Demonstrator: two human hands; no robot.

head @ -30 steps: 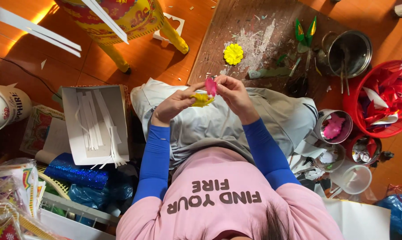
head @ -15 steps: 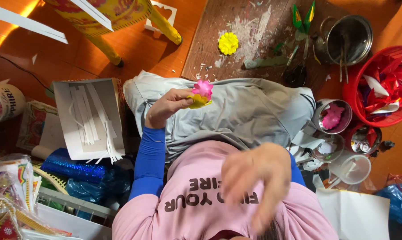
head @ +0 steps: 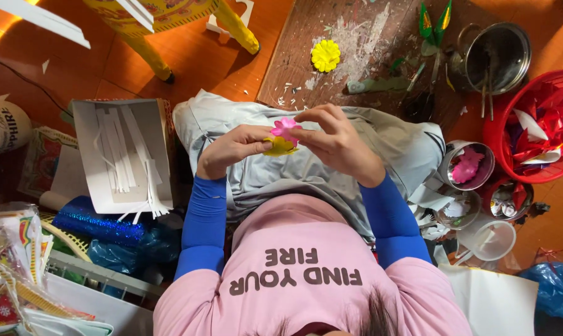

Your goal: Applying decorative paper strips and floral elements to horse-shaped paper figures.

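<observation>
While both hands work over lap, small pink paper flower (head: 285, 129) sits on yellow paper flower (head: 279, 147). Left hand (head: 232, 151) pinches yellow rim; right hand (head: 335, 140) fingertips nip pink petals, probably. Light, flimsy, crease-prone: hold at edges, gentle pressure.

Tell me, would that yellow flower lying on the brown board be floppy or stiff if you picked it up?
The yellow flower looks like thin cut paper, so it is probably very light and somewhat floppy. It lies flat on the board, so it should slide rather than roll. Its petals would likely crease easily.
</observation>
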